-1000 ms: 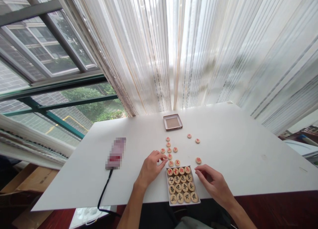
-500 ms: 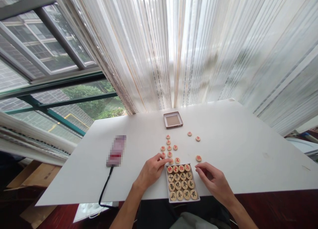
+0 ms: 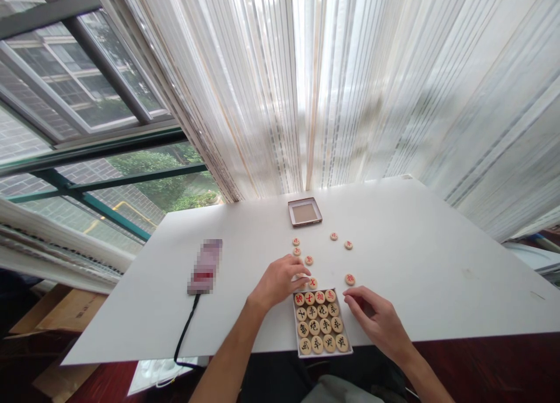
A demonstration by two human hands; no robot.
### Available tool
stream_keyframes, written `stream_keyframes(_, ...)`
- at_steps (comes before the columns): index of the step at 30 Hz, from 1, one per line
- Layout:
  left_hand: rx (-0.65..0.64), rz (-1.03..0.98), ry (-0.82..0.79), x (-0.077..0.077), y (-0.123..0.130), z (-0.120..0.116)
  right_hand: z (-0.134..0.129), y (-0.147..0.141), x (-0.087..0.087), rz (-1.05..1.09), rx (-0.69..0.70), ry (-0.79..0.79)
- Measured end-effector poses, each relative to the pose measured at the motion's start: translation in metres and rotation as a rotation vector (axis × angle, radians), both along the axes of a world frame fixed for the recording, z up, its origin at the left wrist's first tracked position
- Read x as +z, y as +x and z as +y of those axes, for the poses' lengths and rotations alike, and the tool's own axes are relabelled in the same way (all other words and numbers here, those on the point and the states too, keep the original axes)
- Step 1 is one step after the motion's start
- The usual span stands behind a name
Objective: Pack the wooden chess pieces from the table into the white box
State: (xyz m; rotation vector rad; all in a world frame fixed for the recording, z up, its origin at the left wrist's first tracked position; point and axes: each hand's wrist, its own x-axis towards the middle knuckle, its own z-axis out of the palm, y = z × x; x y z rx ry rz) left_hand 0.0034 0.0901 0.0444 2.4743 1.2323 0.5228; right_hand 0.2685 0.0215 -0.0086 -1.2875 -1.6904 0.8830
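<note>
My left hand (image 3: 280, 279) reaches over a small group of round wooden xiangqi pieces, hiding some of them. Its thumb and fingers are bent and apart, with the tips beside a red-marked piece (image 3: 312, 283); no piece shows between them. My right hand (image 3: 380, 316) hovers by the right side of a shallow box (image 3: 345, 350), its fingers loosely curled and holding nothing I can see. Rows of pieces fill most of the box: red-marked ones (image 3: 319, 297) at the far end, black-marked ones (image 3: 323, 325) nearer me. Another red-marked piece (image 3: 350, 279) lies just beyond my right fingertips.
On the white table (image 3: 437, 274), the box lid (image 3: 305, 211) lies open side up near the curtain (image 3: 271, 100). Loose red-marked pieces (image 3: 333, 236) lie in front of it. To the left is a blurred phone-like object (image 3: 205, 267) with a black cable (image 3: 186, 327).
My left hand has moved right and slightly away from me, now covering several loose pieces that showed before. My right hand has hardly moved.
</note>
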Motion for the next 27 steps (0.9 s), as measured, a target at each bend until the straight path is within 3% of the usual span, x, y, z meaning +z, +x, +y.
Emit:
stream_keyframes(8, -0.049, 0.092, -0.087, 0.000, 0.014, 0.014, 0.000, 0.001, 0.001, 0.010, -0.002, 0.002)
stream_keyframes(27, -0.044, 0.154, -0.037, -0.003, 0.026, 0.014, 0.000, 0.001, 0.004, 0.019, 0.014, -0.014)
